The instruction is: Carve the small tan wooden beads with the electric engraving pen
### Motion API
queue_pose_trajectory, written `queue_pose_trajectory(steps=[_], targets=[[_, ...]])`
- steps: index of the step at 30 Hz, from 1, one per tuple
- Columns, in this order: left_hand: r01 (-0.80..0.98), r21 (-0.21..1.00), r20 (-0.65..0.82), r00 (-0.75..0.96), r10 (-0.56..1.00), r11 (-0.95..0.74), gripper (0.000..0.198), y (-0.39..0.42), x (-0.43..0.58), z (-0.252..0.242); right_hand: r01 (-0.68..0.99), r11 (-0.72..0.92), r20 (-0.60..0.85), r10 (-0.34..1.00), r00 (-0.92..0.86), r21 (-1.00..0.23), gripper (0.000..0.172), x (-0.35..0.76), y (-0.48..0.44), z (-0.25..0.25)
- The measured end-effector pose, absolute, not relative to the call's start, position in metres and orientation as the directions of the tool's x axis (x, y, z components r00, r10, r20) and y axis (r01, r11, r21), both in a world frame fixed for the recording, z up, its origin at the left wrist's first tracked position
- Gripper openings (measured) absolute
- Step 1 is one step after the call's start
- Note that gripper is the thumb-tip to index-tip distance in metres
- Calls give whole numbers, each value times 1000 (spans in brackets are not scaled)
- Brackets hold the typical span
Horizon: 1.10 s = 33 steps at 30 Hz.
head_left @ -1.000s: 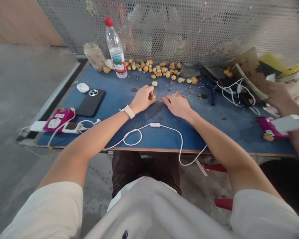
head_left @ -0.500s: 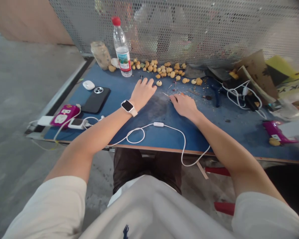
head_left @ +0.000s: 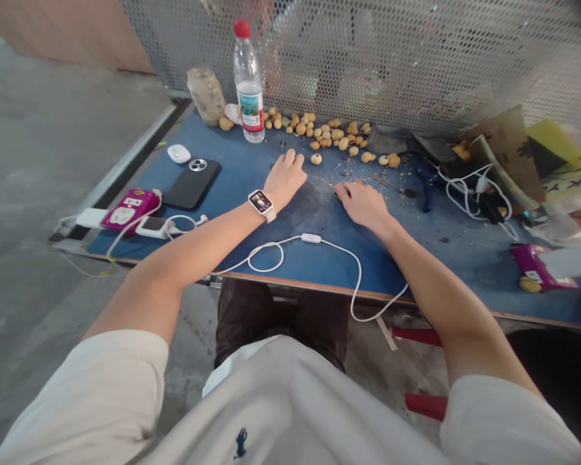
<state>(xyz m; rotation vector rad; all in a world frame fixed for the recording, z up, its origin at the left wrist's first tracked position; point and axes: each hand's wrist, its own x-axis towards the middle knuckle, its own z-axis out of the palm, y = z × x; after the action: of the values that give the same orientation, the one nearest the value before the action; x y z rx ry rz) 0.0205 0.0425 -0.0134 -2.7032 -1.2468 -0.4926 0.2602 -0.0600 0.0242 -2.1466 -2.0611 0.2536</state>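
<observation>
My left hand (head_left: pixel 285 176) lies palm down on the blue table (head_left: pixel 252 194), fingers stretched toward a single tan bead (head_left: pixel 316 159) just beyond them, not touching it. A smartwatch (head_left: pixel 261 203) sits on that wrist. My right hand (head_left: pixel 362 201) rests on the table a little to the right, fingers curled at a thin metal pin or tool tip near scattered small bits; what it pinches is too small to name. A row of several tan wooden beads (head_left: pixel 329 132) lies further back.
A water bottle (head_left: pixel 250 84) and a jar (head_left: pixel 205 95) stand at the back left before a perforated metal screen. A black phone (head_left: pixel 192 183), white earbud case (head_left: pixel 179 153), pink power bank (head_left: pixel 124 210) and white cables (head_left: pixel 281 248) lie left and front. Cardboard, tangled cables (head_left: pixel 469 190) and a pink device (head_left: pixel 532 261) crowd the right.
My left hand let go of the bead it pinched and spread flat, reaching forward. Another person's arm at the right edge has left the view. The camera shifted slightly.
</observation>
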Motion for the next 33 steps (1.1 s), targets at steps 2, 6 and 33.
queue_pose_trajectory(steps=[2, 6, 33], targets=[[743, 44, 365, 611, 703, -668, 45, 46, 18, -16, 973, -31, -10, 1000, 29, -228, 67, 261, -59, 23], [739, 75, 371, 603, 707, -670, 45, 45, 16, -14, 972, -18, -6, 1000, 17, -232, 67, 263, -58, 21], [488, 597, 378, 528, 760, -636, 28, 51, 6, -15, 965, 118, 84, 991, -101, -234, 58, 263, -60, 21]])
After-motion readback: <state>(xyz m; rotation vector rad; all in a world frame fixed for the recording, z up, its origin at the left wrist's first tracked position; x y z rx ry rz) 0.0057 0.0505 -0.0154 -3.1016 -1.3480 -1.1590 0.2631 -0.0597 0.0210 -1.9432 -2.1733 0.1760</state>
